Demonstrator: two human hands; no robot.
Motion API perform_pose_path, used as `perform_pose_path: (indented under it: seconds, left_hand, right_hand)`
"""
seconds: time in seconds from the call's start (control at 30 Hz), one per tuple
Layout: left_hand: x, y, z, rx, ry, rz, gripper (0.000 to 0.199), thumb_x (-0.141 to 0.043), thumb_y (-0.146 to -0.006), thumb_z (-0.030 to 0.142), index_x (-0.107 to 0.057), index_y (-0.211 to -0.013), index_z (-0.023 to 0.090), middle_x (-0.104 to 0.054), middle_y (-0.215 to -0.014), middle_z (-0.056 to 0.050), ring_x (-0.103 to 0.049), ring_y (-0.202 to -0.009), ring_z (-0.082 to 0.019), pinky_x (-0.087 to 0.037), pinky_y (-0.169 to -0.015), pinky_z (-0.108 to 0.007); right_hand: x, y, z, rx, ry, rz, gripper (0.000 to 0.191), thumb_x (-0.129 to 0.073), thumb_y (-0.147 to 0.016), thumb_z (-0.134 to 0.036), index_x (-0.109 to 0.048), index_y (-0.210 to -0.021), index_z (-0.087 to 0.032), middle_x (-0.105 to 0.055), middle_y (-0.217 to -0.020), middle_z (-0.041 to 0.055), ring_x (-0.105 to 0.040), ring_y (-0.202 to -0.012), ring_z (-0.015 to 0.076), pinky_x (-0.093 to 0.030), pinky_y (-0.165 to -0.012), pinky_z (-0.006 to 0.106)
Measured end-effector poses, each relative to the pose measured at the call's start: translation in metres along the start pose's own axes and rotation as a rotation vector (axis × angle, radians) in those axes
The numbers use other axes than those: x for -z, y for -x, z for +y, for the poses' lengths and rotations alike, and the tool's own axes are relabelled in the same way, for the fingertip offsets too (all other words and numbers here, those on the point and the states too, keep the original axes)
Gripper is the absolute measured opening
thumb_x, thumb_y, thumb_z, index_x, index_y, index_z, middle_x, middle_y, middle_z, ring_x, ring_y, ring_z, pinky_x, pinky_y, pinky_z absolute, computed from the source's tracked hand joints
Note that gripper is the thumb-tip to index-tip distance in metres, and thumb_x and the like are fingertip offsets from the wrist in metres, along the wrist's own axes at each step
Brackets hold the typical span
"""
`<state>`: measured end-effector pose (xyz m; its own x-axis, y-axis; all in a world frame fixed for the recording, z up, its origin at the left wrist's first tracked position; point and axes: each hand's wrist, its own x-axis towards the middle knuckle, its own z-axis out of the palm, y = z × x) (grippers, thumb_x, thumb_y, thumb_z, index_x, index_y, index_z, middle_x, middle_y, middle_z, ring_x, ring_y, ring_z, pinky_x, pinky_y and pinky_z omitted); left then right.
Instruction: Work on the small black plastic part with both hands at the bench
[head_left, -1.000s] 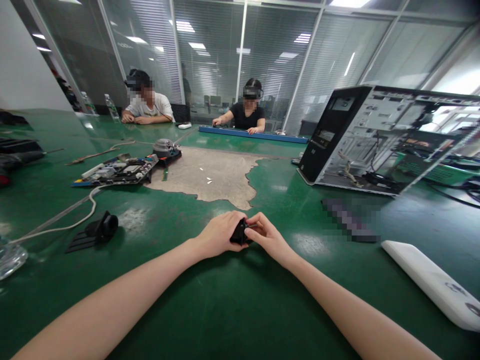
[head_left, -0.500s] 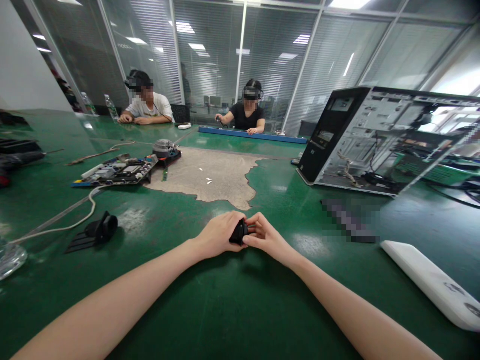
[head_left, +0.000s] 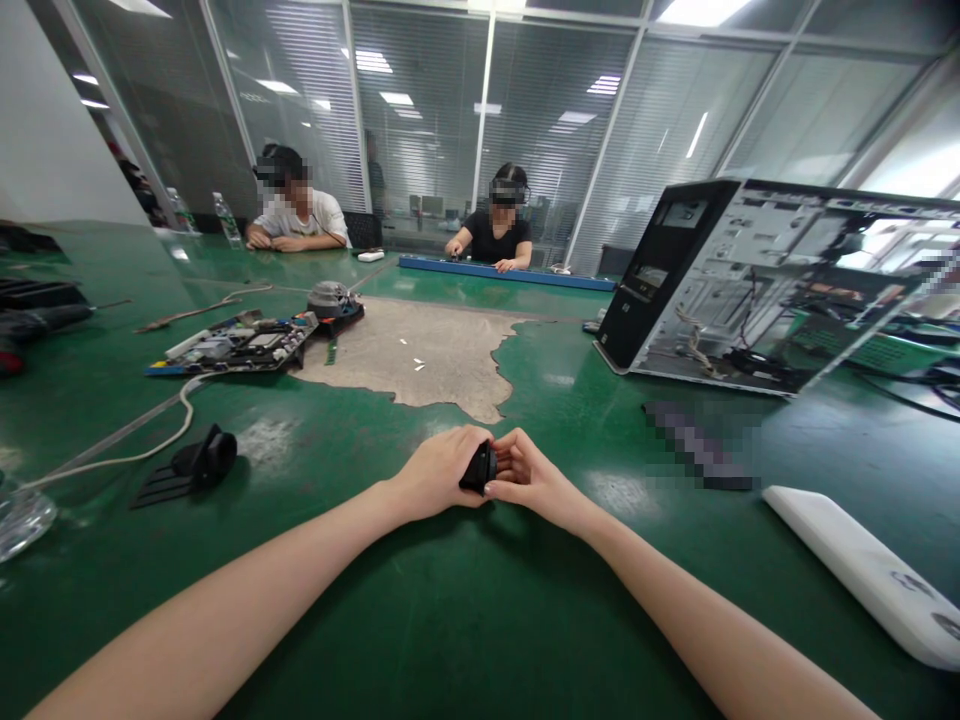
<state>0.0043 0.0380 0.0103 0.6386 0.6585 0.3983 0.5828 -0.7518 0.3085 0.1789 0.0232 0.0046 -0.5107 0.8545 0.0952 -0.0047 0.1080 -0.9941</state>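
Between my two hands, low over the green table (head_left: pixel 480 620), is a small black plastic part (head_left: pixel 477 468) whose exact kind I cannot make out. My left hand (head_left: pixel 439 470) is wrapped round its left side, thumb below and fingers over the far side. From the right, the bent fingers and thumb of my right hand (head_left: pixel 529 468) close on its edge. Much of the part is hidden by the fingers. Left of my hands lies a black plastic piece (head_left: pixel 199 464) with a round opening and flat slats.
A motherboard (head_left: pixel 247 342) with a fan beside it lies left of a worn patch. An opened computer case (head_left: pixel 690 290) stands right. A white power bank-like object (head_left: pixel 855 570) lies near right. Two people (head_left: pixel 501 235) sit across, by a blue bar (head_left: pixel 510 272).
My hands and the black part have barely moved; my right fingers have shifted slightly on it. Across the table, one person's raised hand has come down towards the blue bar.
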Motion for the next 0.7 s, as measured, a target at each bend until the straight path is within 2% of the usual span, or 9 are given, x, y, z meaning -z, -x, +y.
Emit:
perform_pose_path:
  seconds: [0.07,0.2,0.3,0.4,0.6,0.7]
  left_hand:
    - [0.0004,0.0001,0.0003,-0.001,0.000,0.002,0.048,-0.064,-0.062,0.027,-0.039,-0.101,0.020,-0.053,-0.096,-0.004,-0.052,-0.086,-0.022,-0.040,-0.073,-0.031]
    - [0.0002,-0.0003,0.0003,-0.008,0.013,0.015,0.048,-0.064,-0.063,0.033,-0.039,-0.102,0.020,-0.053,-0.096,-0.004,-0.051,-0.088,-0.022,-0.040,-0.074,-0.032]
    - [-0.0011,-0.0005,-0.0007,-0.002,0.011,0.015,0.049,-0.064,-0.063,0.033,-0.039,-0.103,0.020,-0.053,-0.098,-0.004,-0.052,-0.089,-0.022,-0.041,-0.074,-0.032]
    - [-0.0023,-0.0001,-0.0017,-0.005,0.003,0.020,0.050,-0.064,-0.063,0.033,-0.038,-0.104,0.020,-0.053,-0.099,-0.005,-0.051,-0.090,-0.023,-0.041,-0.075,-0.033]
    - [-0.0018,0.0004,-0.0012,-0.011,0.004,0.019,0.050,-0.064,-0.063,0.030,-0.038,-0.104,0.020,-0.053,-0.099,-0.004,-0.051,-0.090,-0.022,-0.041,-0.076,-0.032]
    - [-0.0012,0.0004,-0.0006,-0.013,0.002,0.027,0.050,-0.064,-0.063,0.031,-0.038,-0.104,0.020,-0.053,-0.099,-0.004,-0.052,-0.089,-0.022,-0.041,-0.076,-0.032]
  right_hand:
    - [-0.0008,0.0009,-0.0009,0.007,0.004,0.006,0.038,-0.068,-0.065,-0.025,-0.038,-0.087,-0.022,-0.051,-0.085,-0.0023,-0.054,-0.076,0.0113,-0.043,-0.072,0.029]
    - [-0.0019,0.0000,0.0004,0.027,0.056,0.104,0.023,-0.058,-0.073,-0.034,-0.042,-0.084,-0.021,-0.052,-0.083,-0.0012,-0.053,-0.079,0.0124,-0.042,-0.072,0.029]
    - [-0.0011,-0.0021,0.0020,0.014,0.083,0.133,0.025,-0.060,-0.072,-0.033,-0.044,-0.086,-0.021,-0.052,-0.085,-0.0004,-0.052,-0.083,0.0138,-0.041,-0.076,0.031]
    - [0.0004,-0.0033,0.0020,-0.007,0.100,0.124,0.026,-0.060,-0.071,-0.032,-0.045,-0.088,-0.020,-0.052,-0.087,0.0010,-0.052,-0.086,0.0148,-0.040,-0.079,0.032]
    - [0.0021,-0.0010,-0.0020,0.002,-0.007,0.013,0.035,-0.067,-0.065,-0.026,-0.040,-0.087,-0.022,-0.052,-0.088,-0.0010,-0.054,-0.082,0.0130,-0.042,-0.074,0.030]
    - [0.0011,0.0002,-0.0035,0.009,-0.017,0.025,0.034,-0.067,-0.066,-0.029,-0.040,-0.086,-0.022,-0.053,-0.088,-0.0013,-0.054,-0.081,0.0126,-0.042,-0.075,0.030]
